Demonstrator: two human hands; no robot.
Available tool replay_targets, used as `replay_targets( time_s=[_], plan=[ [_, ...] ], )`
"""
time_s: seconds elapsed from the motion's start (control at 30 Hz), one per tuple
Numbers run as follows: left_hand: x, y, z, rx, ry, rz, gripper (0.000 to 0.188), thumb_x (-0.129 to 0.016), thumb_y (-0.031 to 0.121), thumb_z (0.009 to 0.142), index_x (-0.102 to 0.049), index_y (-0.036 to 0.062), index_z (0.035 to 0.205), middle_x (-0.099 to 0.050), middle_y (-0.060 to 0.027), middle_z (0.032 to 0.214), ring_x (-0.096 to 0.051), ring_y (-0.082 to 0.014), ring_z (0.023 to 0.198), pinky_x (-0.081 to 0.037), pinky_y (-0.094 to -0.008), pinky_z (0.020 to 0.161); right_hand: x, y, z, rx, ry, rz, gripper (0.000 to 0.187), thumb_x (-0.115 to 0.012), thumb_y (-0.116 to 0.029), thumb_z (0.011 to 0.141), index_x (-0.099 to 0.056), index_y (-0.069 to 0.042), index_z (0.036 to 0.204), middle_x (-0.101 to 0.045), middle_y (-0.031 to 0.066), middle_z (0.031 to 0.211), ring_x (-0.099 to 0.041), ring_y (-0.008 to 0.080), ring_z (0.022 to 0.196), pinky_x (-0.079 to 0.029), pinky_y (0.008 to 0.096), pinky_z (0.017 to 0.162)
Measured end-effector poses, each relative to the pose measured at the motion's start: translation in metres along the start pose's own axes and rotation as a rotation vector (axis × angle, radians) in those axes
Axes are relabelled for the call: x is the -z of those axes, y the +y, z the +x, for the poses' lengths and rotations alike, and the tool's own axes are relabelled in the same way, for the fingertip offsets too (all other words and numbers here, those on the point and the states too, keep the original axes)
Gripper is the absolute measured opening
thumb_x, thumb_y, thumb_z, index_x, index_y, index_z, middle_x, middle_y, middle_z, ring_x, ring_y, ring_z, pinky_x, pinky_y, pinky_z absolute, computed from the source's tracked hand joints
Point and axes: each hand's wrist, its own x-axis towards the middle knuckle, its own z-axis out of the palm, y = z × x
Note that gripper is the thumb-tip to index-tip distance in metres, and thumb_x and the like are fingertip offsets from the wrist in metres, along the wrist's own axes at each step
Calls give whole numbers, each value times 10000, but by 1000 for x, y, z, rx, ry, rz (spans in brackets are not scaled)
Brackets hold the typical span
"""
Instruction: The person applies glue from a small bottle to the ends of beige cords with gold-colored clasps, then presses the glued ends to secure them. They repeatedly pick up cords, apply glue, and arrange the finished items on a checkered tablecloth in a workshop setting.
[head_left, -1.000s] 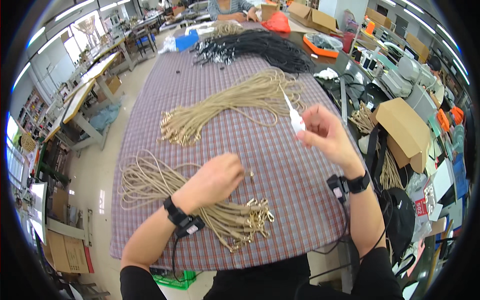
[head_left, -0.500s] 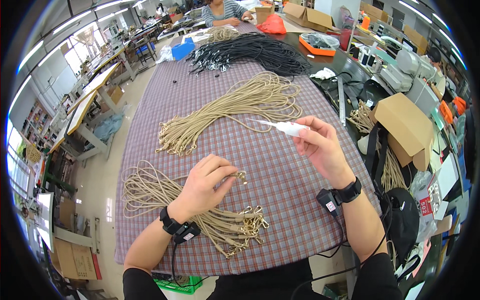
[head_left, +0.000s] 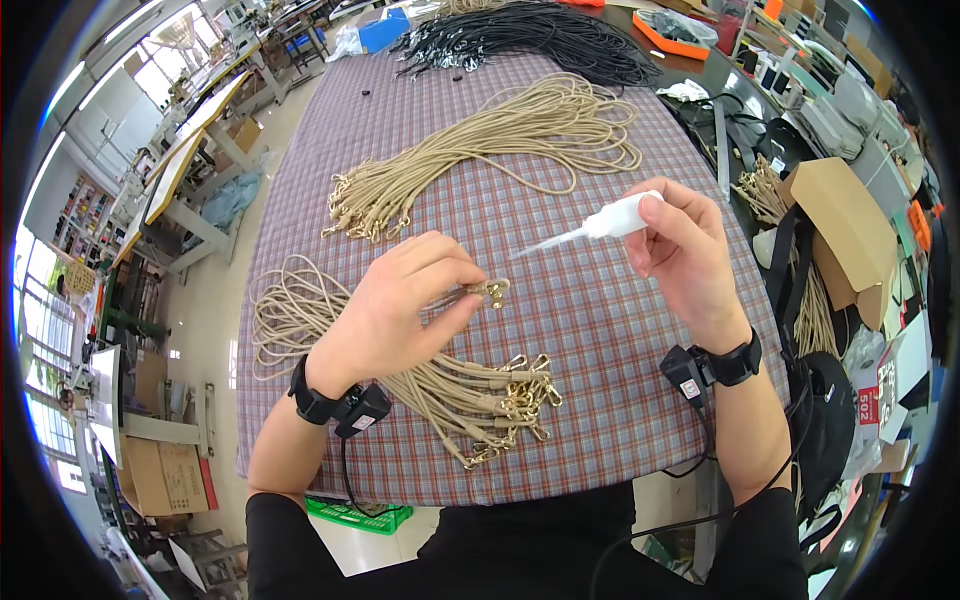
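My left hand (head_left: 405, 305) is closed on the end of a beige cord, and a gold clasp (head_left: 493, 293) sticks out past the fingertips. My right hand (head_left: 690, 250) grips a small white glue bottle (head_left: 622, 215), its long thin nozzle tilted down and left toward the clasp, apart from it. Under and beside my left hand lies a bundle of beige cords (head_left: 300, 310), with gold snap hooks (head_left: 525, 400) gathered at its right end. A second bundle of beige cords (head_left: 500, 130) lies farther up the table, its hooks at the left.
A checked cloth covers the table (head_left: 640, 400). Black cords (head_left: 530, 40) are heaped at the far end, near a blue box (head_left: 383, 30) and an orange tray (head_left: 675, 32). On the right stand an open cardboard box (head_left: 840, 220) and a black bag (head_left: 825, 420).
The view has tipped down, so the table sits higher in the picture. The glue bottle's nozzle now points more steeply downward, closer to the clasp in my left hand.
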Motion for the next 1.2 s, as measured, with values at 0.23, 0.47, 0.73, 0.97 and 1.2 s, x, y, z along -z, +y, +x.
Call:
replay_targets(
  time_s=[0.23,0.47,0.73,0.97,1.2],
  plan=[
    [2,0,4,-33,2,24,174,-809,15,917,-723,27,1068,-698,-115,1017,-696,-327,941,-568,-440,833,-4,3,-2,-10,62,-33,193,-747,-189,1064,-751,5,1063,-733,57,805,-623,111,636,-473,266,562],
    [2,2,-1,-18,-41,6,197,-784,37,961,-718,18,1145,-717,-127,1068,-705,-342,1005,-573,-448,888,-5,5,0,-18,31,1,189,-743,-195,1075,-749,-7,1063,-739,60,800,-636,100,621,-485,258,537],
    [-5,2,-4,32,-44,-115,182,-769,33,998,-708,10,1168,-719,-127,1052,-703,-323,968,-575,-434,849,-5,4,1,-54,39,93,214,-711,-210,1086,-726,-4,1146,-741,68,818,-656,108,618,-519,250,541],
    [-2,9,-3,186,-117,-314,172,-827,72,976,-766,17,1127,-761,-110,1009,-739,-274,932,-592,-392,844,-1,4,3,-74,27,140,221,-700,-198,1089,-723,1,1182,-744,68,845,-676,111,638,-549,258,547],
    [-4,11,-3,301,-151,-455,131,-825,79,991,-797,-5,1088,-819,-99,965,-772,-201,926,-614,-368,869,0,6,3,-83,36,145,213,-683,-187,1092,-722,1,1185,-739,68,849,-676,118,647,-537,257,550]
  ],
)
